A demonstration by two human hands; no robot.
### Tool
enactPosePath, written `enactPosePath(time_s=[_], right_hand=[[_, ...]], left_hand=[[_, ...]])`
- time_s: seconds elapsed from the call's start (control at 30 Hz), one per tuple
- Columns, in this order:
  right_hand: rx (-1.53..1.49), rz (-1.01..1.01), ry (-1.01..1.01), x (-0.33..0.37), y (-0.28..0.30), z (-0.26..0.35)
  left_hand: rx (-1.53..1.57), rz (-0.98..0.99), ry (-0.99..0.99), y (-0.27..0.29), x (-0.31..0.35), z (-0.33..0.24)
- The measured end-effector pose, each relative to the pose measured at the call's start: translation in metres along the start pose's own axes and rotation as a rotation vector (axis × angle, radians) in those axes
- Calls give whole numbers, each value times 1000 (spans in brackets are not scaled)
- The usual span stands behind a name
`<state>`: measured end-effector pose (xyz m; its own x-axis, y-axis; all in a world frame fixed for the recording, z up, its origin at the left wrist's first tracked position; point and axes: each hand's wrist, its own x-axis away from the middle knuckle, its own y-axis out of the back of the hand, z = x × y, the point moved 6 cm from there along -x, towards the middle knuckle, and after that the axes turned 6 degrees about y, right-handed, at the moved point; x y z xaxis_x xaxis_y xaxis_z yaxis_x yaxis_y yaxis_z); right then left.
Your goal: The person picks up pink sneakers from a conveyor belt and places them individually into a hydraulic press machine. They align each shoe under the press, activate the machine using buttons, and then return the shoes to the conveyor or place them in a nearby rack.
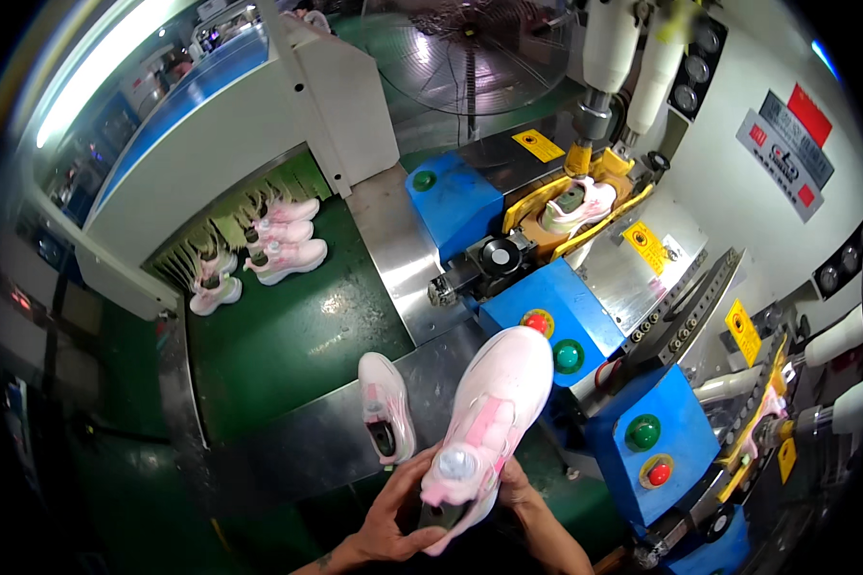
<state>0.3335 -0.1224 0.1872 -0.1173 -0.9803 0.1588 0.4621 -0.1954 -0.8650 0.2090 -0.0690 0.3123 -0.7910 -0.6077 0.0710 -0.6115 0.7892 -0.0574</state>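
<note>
We grasp the shoe (494,398) between left hand (398,510) and right hand (518,487), its toe pointing far and slightly right.

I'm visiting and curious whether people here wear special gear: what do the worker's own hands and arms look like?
No special gear shows: the left hand and right hand are ungloved, with some fingers hidden. No sleeve, watch or cable shows on either visible forearm. The left forearm has a small dark mark, too small to make out.
</note>
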Motion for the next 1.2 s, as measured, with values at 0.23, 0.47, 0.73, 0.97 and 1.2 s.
enactPosePath(time_s=[0.23,0.47,0.73,0.97,1.2], right_hand=[[410,149,-25,-1,-27,-22],[467,7,-81,-28,-45,-68],[366,-8,-231,-55,-51,-118],[-27,-193,-267,-60,-99,-122],[-125,-150,-282,-26,-105,-136]], left_hand=[[-614,238,-782,11,15,-34],[-498,138,-1233,71,46,58],[-244,195,-605,127,-2,-41],[420,-138,39,142,-23,-11],[460,-260,209,117,9,-1]])
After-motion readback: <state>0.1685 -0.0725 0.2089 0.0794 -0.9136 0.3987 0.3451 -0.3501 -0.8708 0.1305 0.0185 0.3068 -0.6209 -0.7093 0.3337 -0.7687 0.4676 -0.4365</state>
